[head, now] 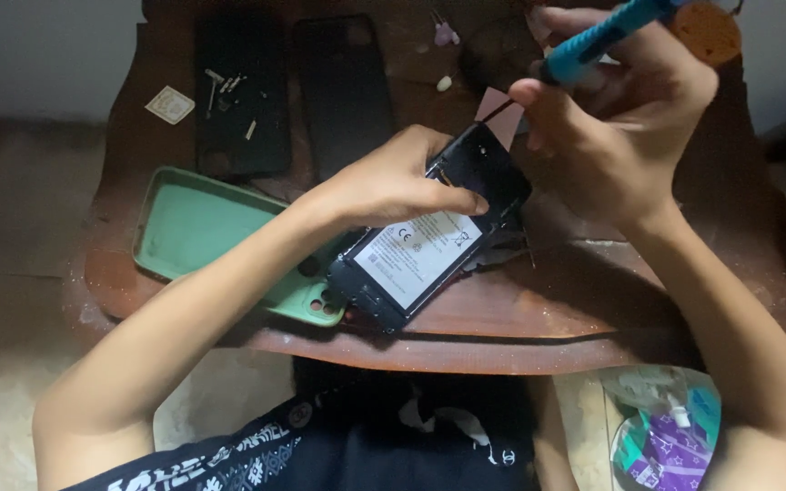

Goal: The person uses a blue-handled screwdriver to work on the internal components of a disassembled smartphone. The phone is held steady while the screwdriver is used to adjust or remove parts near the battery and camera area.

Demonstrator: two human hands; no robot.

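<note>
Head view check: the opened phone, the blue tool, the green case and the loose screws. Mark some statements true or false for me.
1. The left hand rests on the opened phone. True.
2. The right hand holds a blue-handled screwdriver. True.
3. The green phone case lies right of the phone. False: it lies to its left, on the wooden table.
4. The small screws sit on a dark back cover. True.
5. The phone's back is closed. False: the battery is exposed.
</note>
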